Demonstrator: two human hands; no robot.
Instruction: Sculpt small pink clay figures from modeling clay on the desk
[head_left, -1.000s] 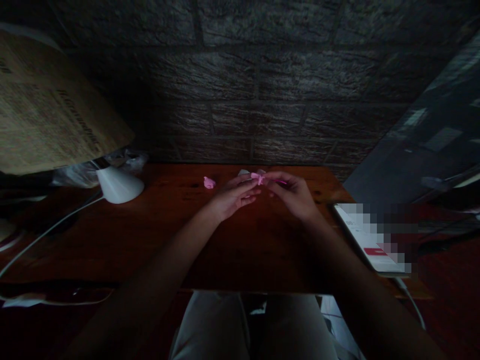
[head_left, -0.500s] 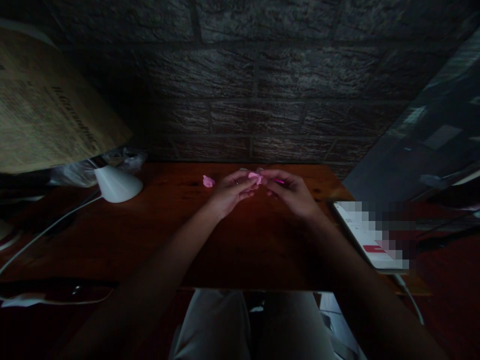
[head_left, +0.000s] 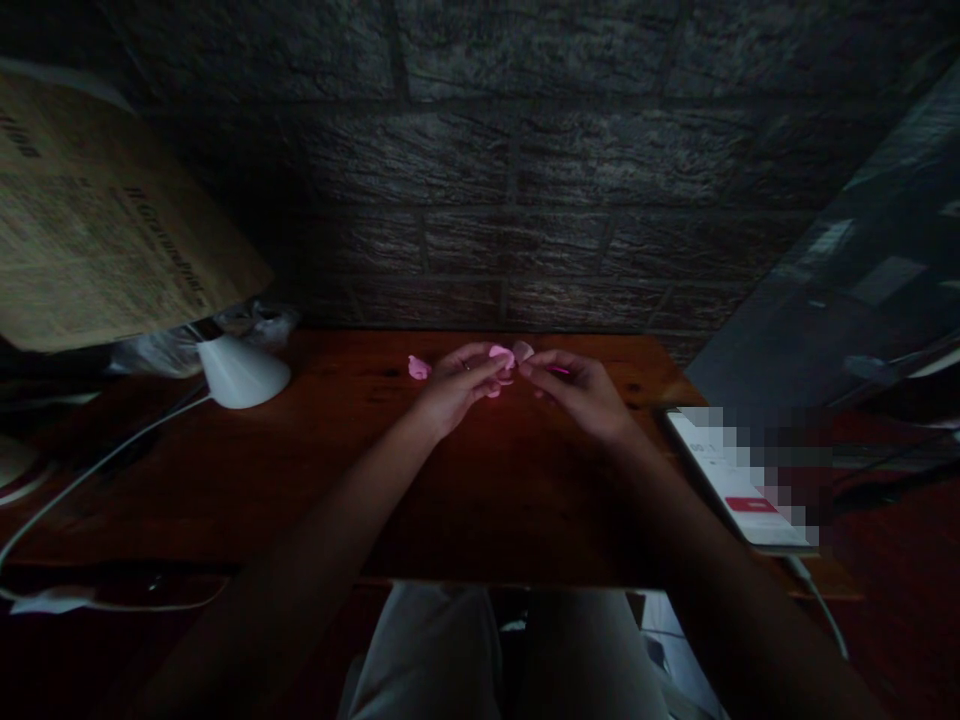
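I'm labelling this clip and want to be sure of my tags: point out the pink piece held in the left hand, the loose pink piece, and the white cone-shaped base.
Held pink piece (head_left: 500, 355): head view, middle of its visible face.
Loose pink piece (head_left: 418, 368): head view, its middle.
White cone-shaped base (head_left: 246, 376): head view, its side.

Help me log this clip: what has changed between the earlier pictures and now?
The pink piece in the left hand has shifted slightly left, opening a gap to the right hand, which seems to have let go of it. The pink lump on the table and the white lamp base stayed put.
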